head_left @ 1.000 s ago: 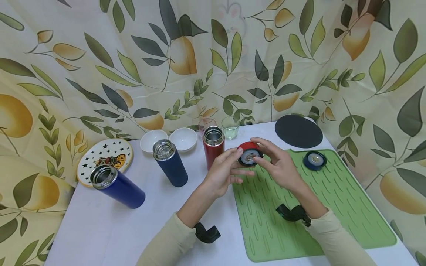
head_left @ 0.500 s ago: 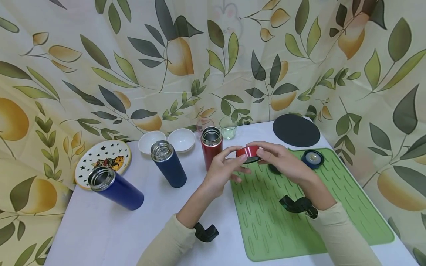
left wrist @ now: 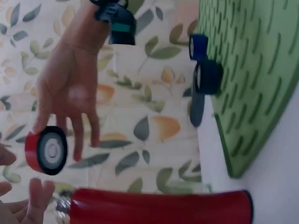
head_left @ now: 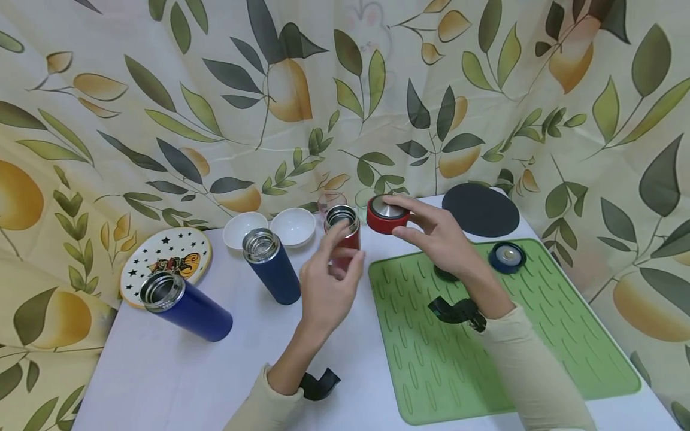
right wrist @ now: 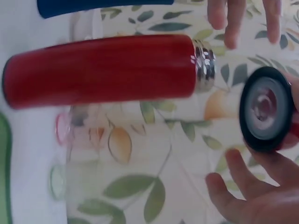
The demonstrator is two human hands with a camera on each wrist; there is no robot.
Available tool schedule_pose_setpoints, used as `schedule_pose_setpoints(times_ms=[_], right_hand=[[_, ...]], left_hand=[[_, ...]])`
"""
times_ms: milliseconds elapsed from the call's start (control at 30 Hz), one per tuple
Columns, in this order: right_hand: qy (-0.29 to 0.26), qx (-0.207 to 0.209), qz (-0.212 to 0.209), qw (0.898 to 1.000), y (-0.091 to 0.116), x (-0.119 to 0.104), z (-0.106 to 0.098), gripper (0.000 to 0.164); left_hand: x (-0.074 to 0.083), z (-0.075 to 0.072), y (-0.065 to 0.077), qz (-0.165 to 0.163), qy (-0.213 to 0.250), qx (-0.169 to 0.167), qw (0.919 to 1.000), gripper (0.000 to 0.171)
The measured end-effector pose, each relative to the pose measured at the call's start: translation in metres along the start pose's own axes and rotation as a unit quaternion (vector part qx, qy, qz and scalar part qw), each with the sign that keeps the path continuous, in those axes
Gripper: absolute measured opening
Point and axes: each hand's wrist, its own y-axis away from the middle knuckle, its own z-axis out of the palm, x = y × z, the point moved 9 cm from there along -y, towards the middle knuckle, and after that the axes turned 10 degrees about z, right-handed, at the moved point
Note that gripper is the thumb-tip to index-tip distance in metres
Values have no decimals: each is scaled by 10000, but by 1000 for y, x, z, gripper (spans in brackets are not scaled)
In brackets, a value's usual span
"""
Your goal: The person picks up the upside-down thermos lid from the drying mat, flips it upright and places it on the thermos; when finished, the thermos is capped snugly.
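My right hand [head_left: 442, 236] holds a red thermos lid [head_left: 387, 216] by its side, steel top facing up. In the right wrist view the lid's underside [right wrist: 264, 109] shows a dark rim and pale seal. The uncapped red thermos [right wrist: 107, 70] stands upright, just left of the lid and lower than it. My left hand [head_left: 329, 293] is in front of the thermos, partly hiding it in the head view. Its fingers are loosely bent and hold nothing; in the left wrist view its fingertips [left wrist: 39, 196] are close to the steel mouth, apart from it.
Two uncapped blue thermoses [head_left: 272, 269] [head_left: 194, 311] stand left. Behind are white bowls [head_left: 293, 227], glasses [head_left: 331, 200] and a star-patterned round board [head_left: 140, 263]. A green mat [head_left: 485, 347] on the right bears a dark blue lid [head_left: 507, 257] and another dark lid [head_left: 444, 273]. A black disc [head_left: 480, 209] lies beyond.
My left hand has let go of the red lid and moved left towards the red thermos. My right hand has turned the lid steel top up and raised it leftward, beside the thermos mouth.
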Motion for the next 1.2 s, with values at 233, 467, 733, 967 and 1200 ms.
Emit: schedule_pose_setpoints(times_ms=[233, 467, 733, 967, 1200], right_hand=[[-248, -194, 0, 9995, -36, -11, 31, 45], [125, -463, -10, 9988, -41, -6, 50, 44], [233, -493, -89, 9985, -39, -4, 53, 44], [518, -188, -74, 9985, -41, 11, 57, 46], [955, 223, 7, 9952, -52, 34, 62, 51]], left_hand=[[-59, -15, 21, -718, -201, 983, 9924, 61], [-102, 12, 38, -950, 195, 776, 9923, 83], [-107, 20, 41, -782, 163, 916, 9926, 82], [-107, 22, 39, -581, 52, 983, 9934, 82], [-112, 18, 41, -696, 114, 1111, 9913, 78]])
